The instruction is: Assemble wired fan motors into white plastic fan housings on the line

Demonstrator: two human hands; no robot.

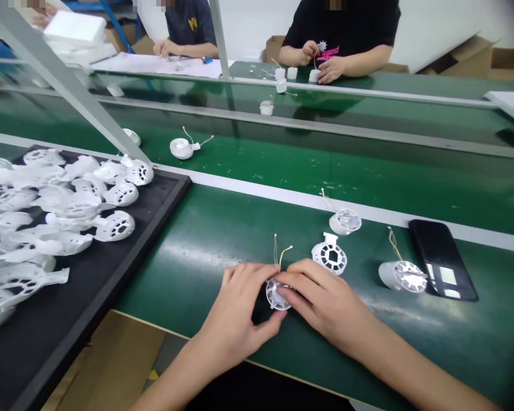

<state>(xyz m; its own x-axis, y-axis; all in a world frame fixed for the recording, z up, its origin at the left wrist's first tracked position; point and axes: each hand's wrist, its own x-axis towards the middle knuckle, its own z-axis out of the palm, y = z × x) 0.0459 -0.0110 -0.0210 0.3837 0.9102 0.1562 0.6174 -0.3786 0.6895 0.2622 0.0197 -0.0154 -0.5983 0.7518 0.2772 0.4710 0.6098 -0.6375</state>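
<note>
Two bare hands | left hand [235, 311], right hand [325, 302] | fingers [302, 279] closed on one white plastic fan housing [274, 298] between both hands, just above green desk [454, 354] | two wires [282, 254] point away

L hand [235, 311] & R hand [321, 302] close together — fingers [257, 275] curled in, L forearm [175, 379] & R forearm [415, 365] angled inward.

a round white plastic housing [277, 294] with two wires [281, 252]
</note>
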